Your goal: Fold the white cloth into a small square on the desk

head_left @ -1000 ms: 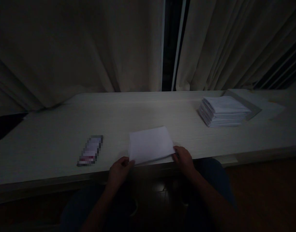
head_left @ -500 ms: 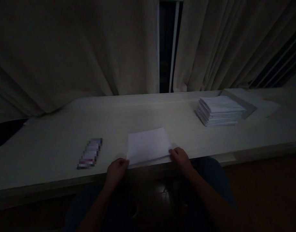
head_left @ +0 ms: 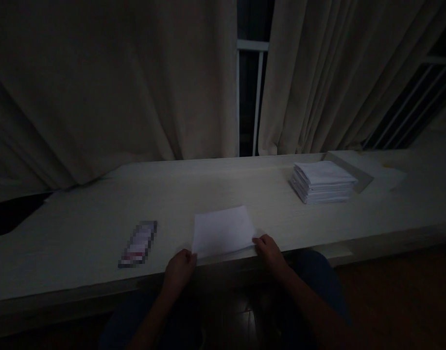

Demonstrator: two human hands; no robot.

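A white sheet of paper, seemingly folded, lies at the front edge of the pale tabletop. My left hand pinches its near left corner between thumb and fingers. At the near right corner, my right hand grips the paper the same way. Both hands rest close to the table's front edge, with the paper stretched flat between them. Farther back on the right stands a stack of folded white sheets. To the left of my left hand lies a phone-like flat object, its surface pixelated.
Behind the stack sits a white box-like object, its details dim. A dark item lies at the table's far left. Beige curtains hang behind the table, parted at a barred window. The room is dark.
The view has tilted up slightly, so everything sits lower in the picture. Both hands keep their hold on the paper's near corners, and the paper looks nearly unchanged.
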